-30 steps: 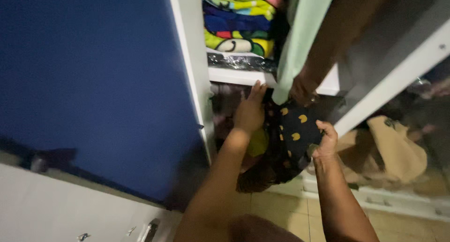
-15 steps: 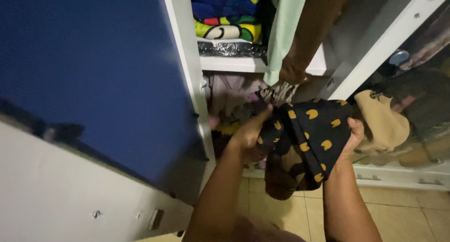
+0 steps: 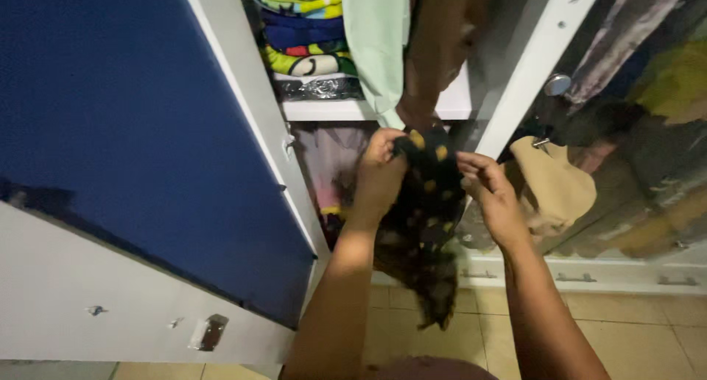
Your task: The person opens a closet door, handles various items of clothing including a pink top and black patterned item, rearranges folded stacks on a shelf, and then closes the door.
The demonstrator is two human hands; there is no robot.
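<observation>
Right now both hands hold a black garment with yellow spots point(image 3: 427, 203) in front of an open white wardrobe. The left hand point(image 3: 379, 170) grips the cloth near its top edge, fingers point(image 3: 383, 138) curled over a bunched fold, and the right hand point(image 3: 490, 188) pinches the same piece from the other side, its fingers point(image 3: 470, 163) closed narrow on the fabric. The garment hangs down between the two forearms, its lower end dangling loose above the tiled floor point(image 3: 663, 336) without touching it. Directly above the hands a pale green cloth point(image 3: 375, 48) and a brown cloth point(image 3: 442, 41) hang down past the edge of a white shelf point(image 3: 324, 110); the brown one ends just over the top of the spotted garment, and whether the two touch cannot be told. On the shelf sits a stack of folded bright fabrics point(image 3: 298, 30) in green, blue, red and yellow, resting on something wrapped in shiny clear plastic point(image 3: 317, 88). Below the shelf, behind the left hand, pinkish and grey clothes point(image 3: 328, 159) fill the compartment. A blue door panel point(image 3: 125, 107) stands open to the left, with a metal latch point(image 3: 210, 331) on the white panel under it. To the right, a tan garment point(image 3: 556, 185) hangs near a round knob point(image 3: 558, 84).
</observation>
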